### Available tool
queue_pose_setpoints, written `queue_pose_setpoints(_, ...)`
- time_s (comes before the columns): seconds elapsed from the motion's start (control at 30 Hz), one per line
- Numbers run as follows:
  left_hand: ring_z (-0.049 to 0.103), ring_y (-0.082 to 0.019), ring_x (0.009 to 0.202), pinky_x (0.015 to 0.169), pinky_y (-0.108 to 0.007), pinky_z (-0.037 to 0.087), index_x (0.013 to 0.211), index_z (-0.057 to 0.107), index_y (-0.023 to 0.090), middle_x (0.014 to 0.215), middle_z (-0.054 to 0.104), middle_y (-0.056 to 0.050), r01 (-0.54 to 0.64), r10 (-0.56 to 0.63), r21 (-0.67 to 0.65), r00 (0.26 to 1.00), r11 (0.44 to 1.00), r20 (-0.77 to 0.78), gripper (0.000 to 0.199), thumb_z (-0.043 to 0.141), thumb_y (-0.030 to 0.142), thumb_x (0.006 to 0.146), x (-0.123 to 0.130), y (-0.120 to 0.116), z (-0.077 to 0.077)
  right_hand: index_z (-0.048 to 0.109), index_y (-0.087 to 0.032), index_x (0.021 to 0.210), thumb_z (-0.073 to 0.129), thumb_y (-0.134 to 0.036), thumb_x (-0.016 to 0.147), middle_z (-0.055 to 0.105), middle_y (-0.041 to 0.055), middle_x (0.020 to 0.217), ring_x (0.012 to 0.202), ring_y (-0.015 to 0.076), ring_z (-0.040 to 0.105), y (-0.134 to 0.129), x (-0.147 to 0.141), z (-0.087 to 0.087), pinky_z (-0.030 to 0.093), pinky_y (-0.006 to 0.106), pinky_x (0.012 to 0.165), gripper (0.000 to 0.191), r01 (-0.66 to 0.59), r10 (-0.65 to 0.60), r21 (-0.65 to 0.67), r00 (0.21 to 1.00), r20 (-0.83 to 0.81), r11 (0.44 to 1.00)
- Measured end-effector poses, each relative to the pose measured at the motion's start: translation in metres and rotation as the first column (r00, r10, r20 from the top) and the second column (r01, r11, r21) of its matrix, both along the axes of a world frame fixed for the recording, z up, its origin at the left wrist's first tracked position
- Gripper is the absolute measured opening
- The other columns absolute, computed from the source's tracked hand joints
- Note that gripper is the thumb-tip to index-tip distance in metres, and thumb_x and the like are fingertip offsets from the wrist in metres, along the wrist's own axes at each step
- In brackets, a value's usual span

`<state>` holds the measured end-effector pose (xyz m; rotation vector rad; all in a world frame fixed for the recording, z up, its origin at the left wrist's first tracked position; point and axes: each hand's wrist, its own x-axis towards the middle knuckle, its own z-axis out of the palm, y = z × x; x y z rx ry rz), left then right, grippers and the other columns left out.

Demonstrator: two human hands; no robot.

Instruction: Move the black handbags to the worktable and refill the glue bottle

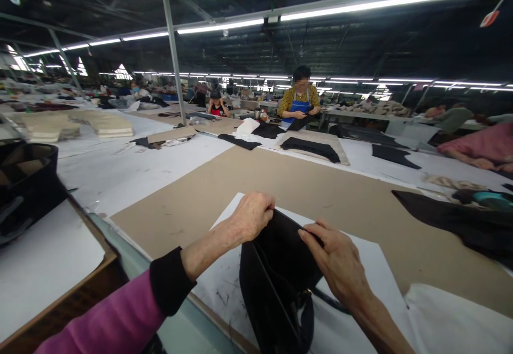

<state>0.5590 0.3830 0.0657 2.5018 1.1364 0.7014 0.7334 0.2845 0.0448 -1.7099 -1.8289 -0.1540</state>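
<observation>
Just below my left hand [254, 216] and right hand [334, 252], a black handbag [260, 284] sat over white paper [372, 258]; the left, fingers curled tight, and the right, thumb opposing fingertips, both pinched its upper edge.
</observation>
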Motion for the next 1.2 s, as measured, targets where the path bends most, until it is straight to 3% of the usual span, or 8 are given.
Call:
queue_pose_setpoints(0.13, 0.050, -0.012, 0.058, 0.056, -0.023, 0.033, 0.063, 0.056, 0.018, 0.058, 0.056, 0.001, 0.001, -0.001, 0.003, 1.000, 1.000, -0.009, 0.013, 0.046, 0.011, 0.067, 0.001, -0.001, 0.001, 0.060, -0.021, 0.072, 0.038, -0.030, 0.093, 0.056, 0.0028, 0.074, 0.073, 0.0208, 0.054, 0.006, -0.006, 0.001, 0.034, 0.031, 0.063, 0.031, 0.058, -0.052, -0.016, 0.969, 0.243, 0.998)
queue_pose_setpoints(0.23, 0.050, -0.013, 0.057, 0.056, -0.023, 0.033, 0.063, 0.056, 0.018, 0.058, 0.056, 0.001, -0.003, 0.004, 0.012, 1.000, 1.000, -0.011, 0.013, 0.045, 0.011, 0.067, 0.002, -0.001, 0.001, 0.058, -0.021, 0.069, 0.041, -0.028, 0.093, 0.056, 0.0026, 0.072, 0.070, 0.0210, 0.054, 0.015, -0.014, 0.006, 0.032, 0.031, 0.060, 0.030, 0.071, -0.048, -0.062, 0.948, 0.316, 0.996)
queue_pose_setpoints(0.5, 0.048, -0.012, 0.055, 0.054, -0.023, 0.031, 0.063, 0.055, 0.019, 0.056, 0.054, 0.001, -0.022, 0.022, -0.017, 1.000, 1.000, -0.004, 0.011, 0.047, 0.011, 0.066, 0.003, -0.001, 0.002, 0.061, -0.021, 0.072, 0.043, -0.026, 0.093, 0.064, 0.0049, 0.070, 0.065, 0.0226, 0.060, 0.031, -0.033, 0.027, 0.027, 0.031, 0.052, 0.028, 0.124, -0.025, -0.262, 0.936, 0.352, 0.957)
queue_pose_setpoints(0.7, 0.046, -0.013, 0.056, 0.053, -0.024, 0.028, 0.066, 0.051, 0.020, 0.057, 0.051, 0.001, -0.053, 0.053, -0.003, 0.997, 0.999, -0.051, 0.011, 0.046, 0.011, 0.067, 0.004, -0.002, 0.008, 0.063, -0.021, 0.075, 0.043, -0.026, 0.093, 0.065, 0.0058, 0.068, 0.064, 0.0224, 0.060, 0.040, -0.038, 0.028, 0.026, 0.029, 0.049, 0.027, 0.099, 0.003, -0.259, 0.931, 0.365, 0.961)
queue_pose_setpoints(0.83, 0.052, -0.014, 0.064, 0.057, -0.023, 0.032, 0.080, 0.052, 0.022, 0.066, 0.057, 0.002, -0.048, 0.048, 0.002, 0.999, 0.999, -0.022, 0.020, 0.043, 0.007, 0.068, 0.003, -0.001, 0.006, 0.063, -0.020, 0.075, 0.045, -0.025, 0.092, 0.064, 0.0054, 0.065, 0.060, 0.0206, 0.060, 0.041, -0.040, 0.026, 0.024, 0.029, 0.048, 0.025, 0.084, 0.015, -0.248, 0.927, 0.374, 0.965)
queue_pose_setpoints(1.0, 0.056, -0.014, 0.071, 0.066, -0.023, 0.038, 0.089, 0.050, 0.023, 0.072, 0.062, 0.004, -0.006, 0.009, -0.039, 0.997, 0.999, 0.076, 0.025, 0.046, 0.007, 0.071, 0.002, 0.000, 0.002, 0.061, -0.020, 0.069, 0.050, -0.025, 0.090, 0.061, 0.0044, 0.061, 0.059, 0.0206, 0.058, 0.030, -0.025, 0.031, 0.021, 0.029, 0.048, 0.024, 0.096, 0.016, -0.263, 0.918, 0.397, 0.960)
queue_pose_setpoints(1.2, 0.057, -0.015, 0.073, 0.068, -0.024, 0.038, 0.093, 0.050, 0.023, 0.074, 0.063, 0.004, 0.002, 0.001, -0.038, 0.996, 0.999, 0.088, 0.030, 0.046, 0.005, 0.069, 0.001, 0.002, 0.000, 0.059, -0.020, 0.069, 0.044, -0.027, 0.093, 0.055, 0.0020, 0.074, 0.068, 0.0159, 0.054, -0.002, 0.015, 0.022, 0.031, 0.027, 0.057, 0.030, 0.095, -0.004, -0.245, 0.938, 0.346, 0.965)
